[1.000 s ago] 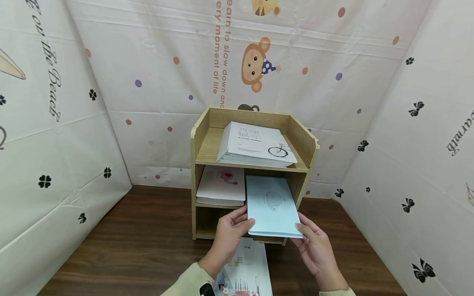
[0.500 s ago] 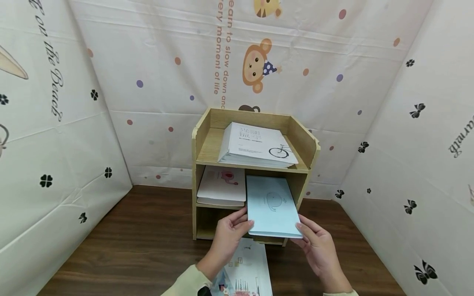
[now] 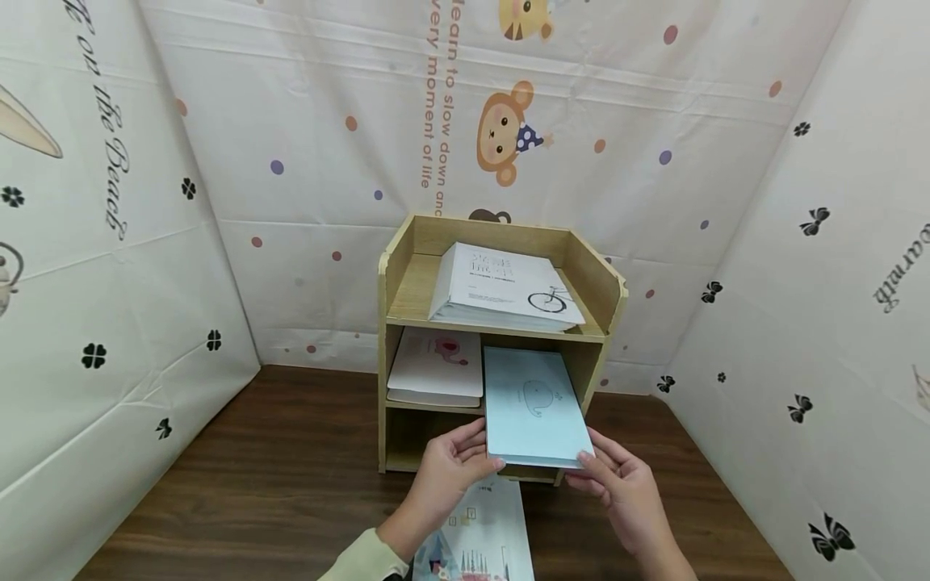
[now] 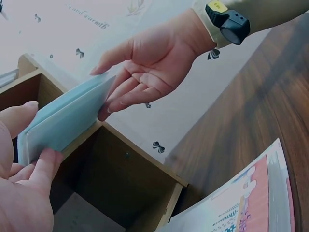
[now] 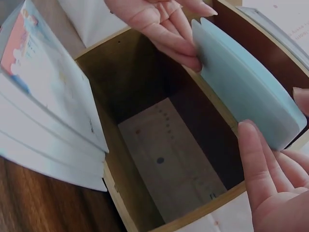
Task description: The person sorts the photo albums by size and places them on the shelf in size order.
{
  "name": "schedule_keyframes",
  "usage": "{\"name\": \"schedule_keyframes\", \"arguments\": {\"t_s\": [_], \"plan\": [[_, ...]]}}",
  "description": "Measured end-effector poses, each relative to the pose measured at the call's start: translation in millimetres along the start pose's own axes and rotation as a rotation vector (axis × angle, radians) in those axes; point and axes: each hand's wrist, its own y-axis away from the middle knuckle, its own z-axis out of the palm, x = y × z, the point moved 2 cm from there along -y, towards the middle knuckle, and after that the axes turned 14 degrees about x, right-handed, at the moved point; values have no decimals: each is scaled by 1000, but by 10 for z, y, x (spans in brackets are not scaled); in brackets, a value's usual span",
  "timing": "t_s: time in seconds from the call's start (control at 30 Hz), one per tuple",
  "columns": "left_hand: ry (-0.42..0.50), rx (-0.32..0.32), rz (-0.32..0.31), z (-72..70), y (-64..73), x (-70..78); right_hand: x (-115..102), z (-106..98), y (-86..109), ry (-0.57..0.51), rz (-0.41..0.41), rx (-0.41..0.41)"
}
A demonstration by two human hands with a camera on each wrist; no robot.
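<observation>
A light blue notebook (image 3: 538, 407) with a line-drawn whale on its cover lies partly in the right middle compartment of a wooden desktop shelf (image 3: 383, 363), its near end sticking out. Its edge shows two layers in both wrist views. My left hand (image 3: 449, 476) holds the near left corner, thumb at the front edge and fingers along the side and underneath. At the near right corner my right hand (image 3: 617, 488) grips it, the thumb (image 4: 113, 57) above and fingers below. A pink-printed white notebook stack (image 3: 436, 363) fills the left middle compartment.
Thick white books with a bicycle cover (image 3: 508, 282) lie on the top shelf. An illustrated book stack (image 3: 483, 532) lies on the dark wooden table (image 3: 240, 484), in front of the shelf. Printed white cloth walls (image 3: 305, 97) surround the table.
My left thumb has slid off the notebook's cover toward its front corner, and my right thumb has shifted slightly down to the edge. The notebook has barely moved.
</observation>
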Motion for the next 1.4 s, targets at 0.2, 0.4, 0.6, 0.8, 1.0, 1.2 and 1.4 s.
{"name": "schedule_keyframes", "arguments": {"t_s": [0.2, 0.4, 0.6, 0.8, 1.0, 1.2, 1.4], "plan": [[-34, -11, 18, -4, 13, 17, 33, -35, 18, 25, -64, -97], [-59, -15, 32, -11, 2, 2, 57, -52, 9, 30, -82, -103], [-81, -8, 37, -5, -19, -5, 86, -69, -24, 19, -113, -101], [-123, 14, 60, -3, -57, -11, 98, -73, -59, 36, -98, -92], [-135, 36, 77, 5, -84, -22, 97, -48, -92, 42, -104, -97], [-145, 46, 76, 8, -101, -35, 100, -39, -131, 44, -128, -95], [-207, 81, 104, 11, -108, -22, 104, -29, -162, 37, -132, -93]]}}
